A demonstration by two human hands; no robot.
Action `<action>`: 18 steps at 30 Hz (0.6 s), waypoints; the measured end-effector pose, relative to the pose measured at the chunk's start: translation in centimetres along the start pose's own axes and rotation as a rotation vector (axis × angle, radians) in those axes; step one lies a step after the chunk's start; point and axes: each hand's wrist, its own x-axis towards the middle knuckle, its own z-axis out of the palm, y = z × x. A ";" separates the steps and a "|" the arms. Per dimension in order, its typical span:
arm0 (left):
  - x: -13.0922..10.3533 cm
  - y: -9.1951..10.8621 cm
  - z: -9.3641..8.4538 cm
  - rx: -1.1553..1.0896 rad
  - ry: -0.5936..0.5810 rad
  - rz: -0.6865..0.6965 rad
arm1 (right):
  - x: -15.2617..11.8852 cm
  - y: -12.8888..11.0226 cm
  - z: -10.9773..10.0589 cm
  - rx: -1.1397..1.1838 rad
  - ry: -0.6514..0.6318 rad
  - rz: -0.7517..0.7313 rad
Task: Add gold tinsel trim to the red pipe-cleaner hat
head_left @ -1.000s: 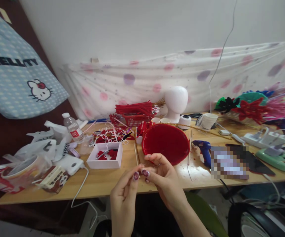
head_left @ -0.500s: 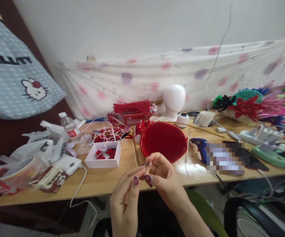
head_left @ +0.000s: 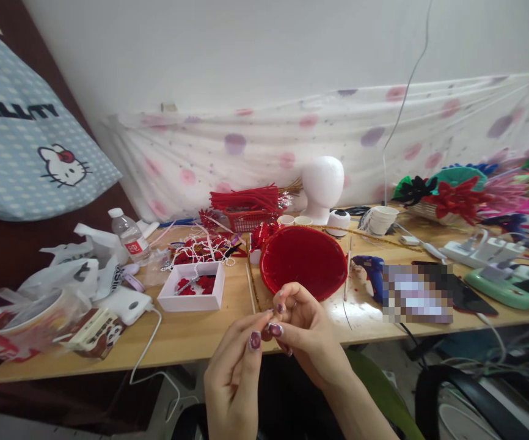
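Head view: two hands (head_left: 269,342) pinch together before one red bowl (head_left: 303,260).

Home craft corner, a makeshift workspace rather than a shop. Wooden surface (head_left: 191,339) against a plain wall, spotted cloth (head_left: 292,146) draped behind it. Landmark: white foam head form (head_left: 322,186) at the back. Left of it, basket of red pipe cleaners (head_left: 248,208); in front, red bowl (head_left: 304,261) and blue glue gun (head_left: 371,271); right, finished fabric flowers (head_left: 461,195). Cartoon-cat bag (head_left: 30,146) hangs far left.
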 end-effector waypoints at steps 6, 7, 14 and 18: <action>0.0 0.1 -0.1 0.005 0.007 0.002 | 0.0 0.0 -0.1 -0.043 0.005 -0.016; 0.0 0.1 0.0 0.003 0.005 -0.006 | 0.0 0.0 -0.1 -0.038 0.003 -0.021; 0.0 -0.8 0.6 -0.083 0.040 -0.029 | 0.1 0.4 -0.6 -0.063 -0.022 0.002; 0.1 -1.3 0.7 -0.127 0.102 -0.019 | 0.2 0.5 -1.2 -0.322 -0.005 -0.020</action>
